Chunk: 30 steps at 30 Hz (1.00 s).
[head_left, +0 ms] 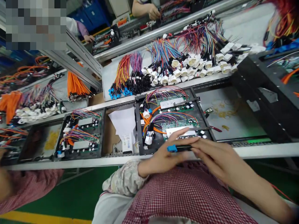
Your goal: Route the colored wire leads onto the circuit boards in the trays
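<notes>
A short black-sleeved cable with a blue connector (172,148) at its left end is held in front of my apron. My left hand (161,158) is closed loosely around it, fingers above and thumb below. The fingers of my right hand (216,155) press together at the cable's other end, touching my left fingertips; that end is hidden. Just beyond my hands, a black tray (137,124) holds two green circuit boards (174,101) with white plates, coloured wires and orange cables.
Bundles of coloured wires with white connectors (193,63) lie on the shelf behind. A second board tray (80,133) stands left. A red-handled tool (216,128) lies right, near a large black panel (263,96). Co-workers' hands (154,12) show across the line; a co-worker's sleeve (30,186) is left.
</notes>
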Motion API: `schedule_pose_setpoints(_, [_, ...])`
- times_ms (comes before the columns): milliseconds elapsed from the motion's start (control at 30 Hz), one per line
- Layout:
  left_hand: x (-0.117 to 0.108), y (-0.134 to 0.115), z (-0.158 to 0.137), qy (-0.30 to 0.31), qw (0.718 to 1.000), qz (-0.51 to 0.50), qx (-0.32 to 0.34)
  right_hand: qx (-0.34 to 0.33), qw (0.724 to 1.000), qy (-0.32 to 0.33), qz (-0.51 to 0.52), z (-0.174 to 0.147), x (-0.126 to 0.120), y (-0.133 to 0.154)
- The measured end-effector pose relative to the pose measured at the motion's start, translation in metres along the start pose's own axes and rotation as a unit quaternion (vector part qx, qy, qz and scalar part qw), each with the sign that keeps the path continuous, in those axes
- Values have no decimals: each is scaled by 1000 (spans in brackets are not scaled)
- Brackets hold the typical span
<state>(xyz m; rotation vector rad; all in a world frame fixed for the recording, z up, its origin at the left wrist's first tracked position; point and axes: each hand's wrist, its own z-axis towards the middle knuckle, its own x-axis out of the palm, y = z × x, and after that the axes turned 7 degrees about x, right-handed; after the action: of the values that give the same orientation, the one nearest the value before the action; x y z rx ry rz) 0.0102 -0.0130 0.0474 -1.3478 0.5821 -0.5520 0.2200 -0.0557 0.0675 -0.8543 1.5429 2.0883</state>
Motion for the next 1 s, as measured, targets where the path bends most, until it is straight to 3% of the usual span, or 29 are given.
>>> schedule_pose_setpoints(100, [5, 14, 1, -140, 986, -86, -27, 106, 991, 67, 44, 4, 12, -8])
schedule_pose_setpoints(167, [3, 18, 3, -185, 971, -138, -55, 141, 985, 90, 46, 9, 16, -13])
schedule_pose_setpoints(367, [-20, 19, 1, -219, 965, -108, -93, 71, 994, 68, -41, 21, 20, -22])
schedule_pose_setpoints(433, [-30, 19, -3, -257, 959, -83, -91, 47, 994, 78, -68, 26, 21, -24])
schedule_pose_setpoints(600, [-43, 22, -11, -319, 942, -81, -63, 65, 991, -20, -113, 46, 45, -28])
schedule_pose_setpoints(800, [-39, 27, -18, -354, 928, -95, -64, 61, 975, 44, -208, 63, 84, -31])
schedule_pose_setpoints(1000, [-39, 30, -23, -362, 926, -70, -77, 92, 960, 85, -250, 67, 92, -30])
